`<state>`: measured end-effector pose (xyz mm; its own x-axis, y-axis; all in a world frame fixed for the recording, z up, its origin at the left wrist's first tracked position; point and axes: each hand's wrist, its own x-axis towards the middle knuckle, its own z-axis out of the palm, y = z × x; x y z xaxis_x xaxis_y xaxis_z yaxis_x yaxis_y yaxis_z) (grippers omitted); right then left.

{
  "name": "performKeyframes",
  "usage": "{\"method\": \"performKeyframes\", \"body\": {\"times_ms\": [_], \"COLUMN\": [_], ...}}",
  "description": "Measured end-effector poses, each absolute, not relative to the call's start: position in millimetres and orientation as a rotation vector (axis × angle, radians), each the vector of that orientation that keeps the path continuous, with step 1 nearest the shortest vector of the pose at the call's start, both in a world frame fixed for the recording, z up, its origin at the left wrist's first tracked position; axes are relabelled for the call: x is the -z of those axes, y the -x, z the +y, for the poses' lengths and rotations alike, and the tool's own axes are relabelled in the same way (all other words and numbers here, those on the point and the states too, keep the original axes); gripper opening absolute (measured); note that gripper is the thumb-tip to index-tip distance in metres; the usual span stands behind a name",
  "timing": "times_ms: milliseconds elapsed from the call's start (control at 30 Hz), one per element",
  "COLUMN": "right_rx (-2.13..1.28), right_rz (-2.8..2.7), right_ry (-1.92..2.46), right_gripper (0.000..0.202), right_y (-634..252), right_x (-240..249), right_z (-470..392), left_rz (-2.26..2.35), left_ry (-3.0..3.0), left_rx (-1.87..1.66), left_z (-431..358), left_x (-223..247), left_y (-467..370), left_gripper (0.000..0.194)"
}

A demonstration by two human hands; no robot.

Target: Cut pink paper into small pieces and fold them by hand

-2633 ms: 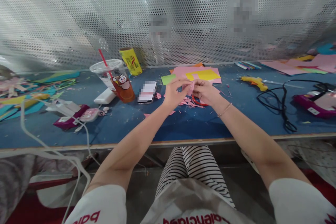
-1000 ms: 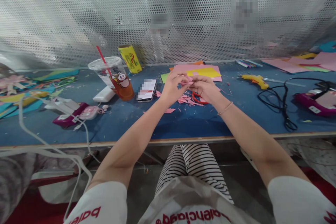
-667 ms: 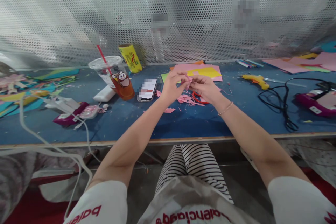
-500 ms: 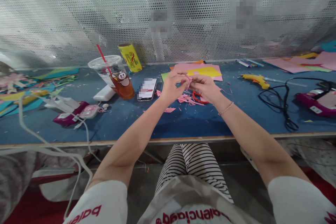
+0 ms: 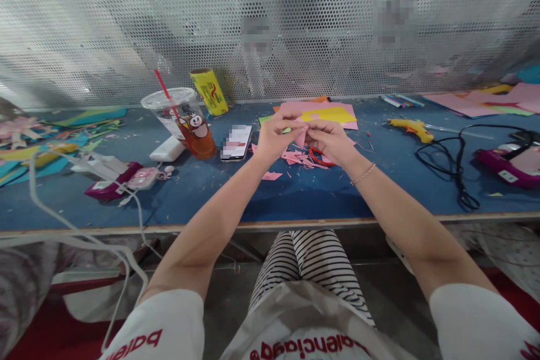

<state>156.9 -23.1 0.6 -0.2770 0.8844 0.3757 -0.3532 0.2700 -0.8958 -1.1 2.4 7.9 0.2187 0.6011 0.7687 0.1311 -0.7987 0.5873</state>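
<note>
small pink paper piece point(image 5: 301, 136) is up between my two hands, above the blue tabletop point(image 5: 202, 202). left hand point(image 5: 272, 138): thumb and fingers closed on it, pinch grip. right hand point(image 5: 332, 142): fingertips bunched on the other side of the same piece, also pinching. exact fold hidden by my fingers.

below: loose pink scraps point(image 5: 298, 159) on the table, with a red loop handle point(image 5: 316, 156) among them, partly under my right hand in view. one flat scrap sits nearer me.

just behind my hands: stack of sheets, pink sheet point(image 5: 291, 108) with yellow sheet point(image 5: 337, 116) on top, bits of orange and green showing at the edges.

left side: phone point(image 5: 237, 143) lying flat, screen lit. past it, clear plastic cup point(image 5: 196, 135) with amber drink and red straw point(image 5: 166, 91), yellow tube point(image 5: 210, 91) behind, white block point(image 5: 167, 149) beside the cup. farther left, purple unit point(image 5: 113, 182) with white plugs and cables, then more cut paper.

right side: yellow glue gun point(image 5: 412, 128), black cable point(image 5: 457, 166) near it, second purple device point(image 5: 506, 171) at the far right. pens point(image 5: 400, 102) and pink sheets behind.

perforated metal screen point(image 5: 169, 22) runs along the back.
</note>
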Motion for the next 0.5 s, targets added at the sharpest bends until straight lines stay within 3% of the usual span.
{"method": "performKeyframes", "body": {"times_ms": [500], "right_rx": [-1.304], "right_rz": [-1.322], "right_ry": [0.591], "right_gripper": [0.025], "right_y": [-156.0], "right_x": [0.5], "right_z": [-20.1], "left_rz": [0.647], "left_ry": [-2.085], "left_rx": [-1.526], "left_z": [-0.1], "left_x": [-11.0], "left_y": [5.3], "left_gripper": [0.011]}}
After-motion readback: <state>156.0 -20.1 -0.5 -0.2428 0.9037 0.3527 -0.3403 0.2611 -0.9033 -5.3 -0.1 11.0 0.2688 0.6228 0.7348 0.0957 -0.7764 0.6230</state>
